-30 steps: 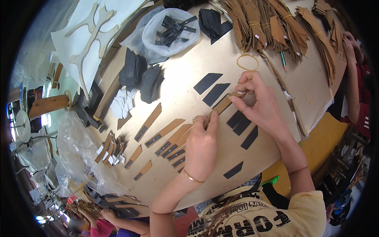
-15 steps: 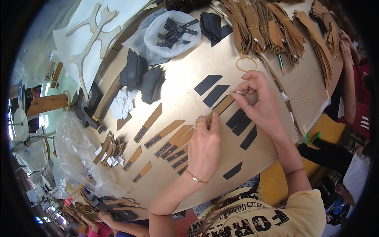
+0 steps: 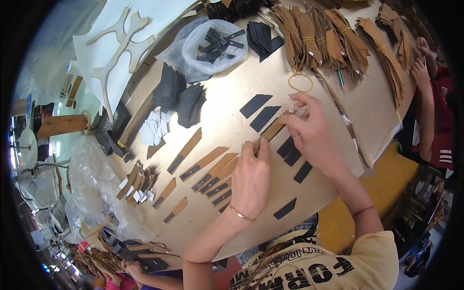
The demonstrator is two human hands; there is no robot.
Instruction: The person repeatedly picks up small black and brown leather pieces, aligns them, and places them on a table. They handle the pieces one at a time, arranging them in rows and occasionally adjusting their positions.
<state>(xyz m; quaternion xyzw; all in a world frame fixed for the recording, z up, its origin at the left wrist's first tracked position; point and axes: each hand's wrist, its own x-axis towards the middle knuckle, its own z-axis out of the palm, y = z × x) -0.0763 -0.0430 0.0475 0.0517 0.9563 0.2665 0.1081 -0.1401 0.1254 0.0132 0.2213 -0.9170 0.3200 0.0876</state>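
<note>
A narrow brown leather-like strip with a dark edge slants between my two hands, low over the table. My left hand pinches its near end between thumb and fingers. At the far end, the thumb and bent fingers of my right hand close on the strip, beside a tiny white tag. Two flat black slanted pieces lie just left of the right hand. More black pieces lie beneath and below it, partly covered. To the left of my left hand, several brown strips bearing black patches are spread in a row.
A plastic bag of black pieces stands at the back, near black stacks. Bundled brown strips and a rubber band lie at far right. White tags sit left. Another person's hands are at the right edge.
My right hand has shifted slightly down and left, its fingers re-placed at the strip's far end. My left hand keeps its pinch. The other person's hands at right have moved apart.
</note>
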